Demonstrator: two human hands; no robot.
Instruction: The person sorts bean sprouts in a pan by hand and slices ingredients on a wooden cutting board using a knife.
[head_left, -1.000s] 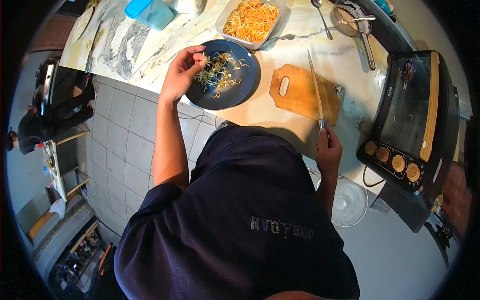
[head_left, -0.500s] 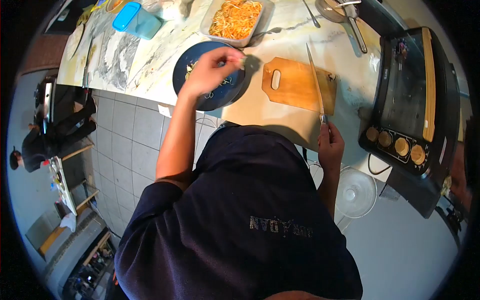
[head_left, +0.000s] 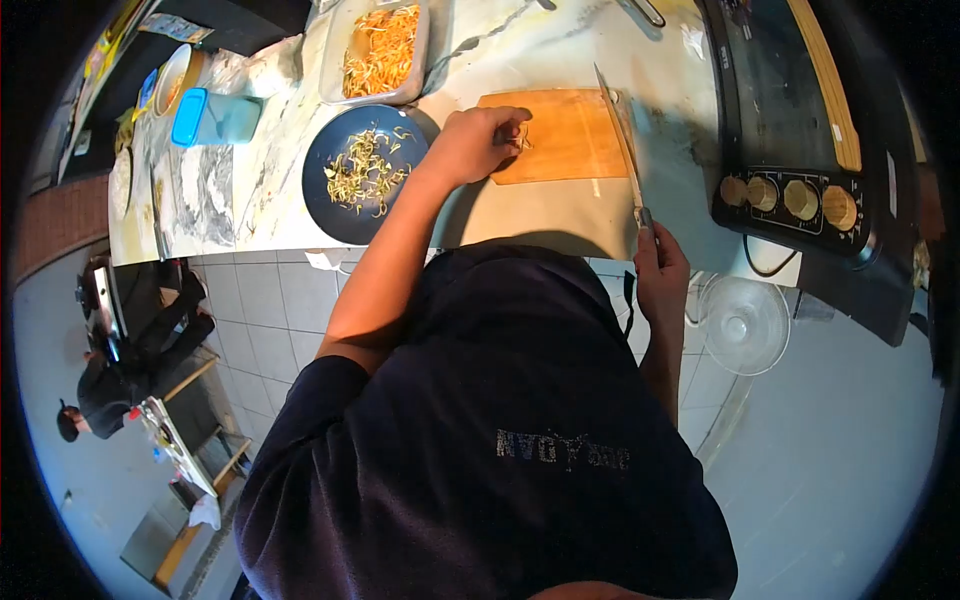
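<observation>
My left hand (head_left: 478, 146) is over the left end of the wooden cutting board (head_left: 570, 140), its fingers pinched on a few thin sprouts (head_left: 523, 138). Held by its handle in my right hand (head_left: 661, 268) is a long knife (head_left: 622, 135), whose blade points away across the right part of the board. To the left of the board stands a dark blue bowl (head_left: 318, 205) with a loose heap of pale and greenish sprouts (head_left: 362, 172) in it.
Behind the bowl is a clear container (head_left: 332, 62) of orange and white shreds. A blue-lidded container (head_left: 218, 118) stands further left. On the right is a toaster oven (head_left: 800, 130). A white fan (head_left: 741, 325) is below the counter. Another person (head_left: 105, 395) is at the far left.
My left hand has moved from the bowl to the cutting board with sprouts between its fingers. The knife stays in my right hand. The whole view has shifted and turned.
</observation>
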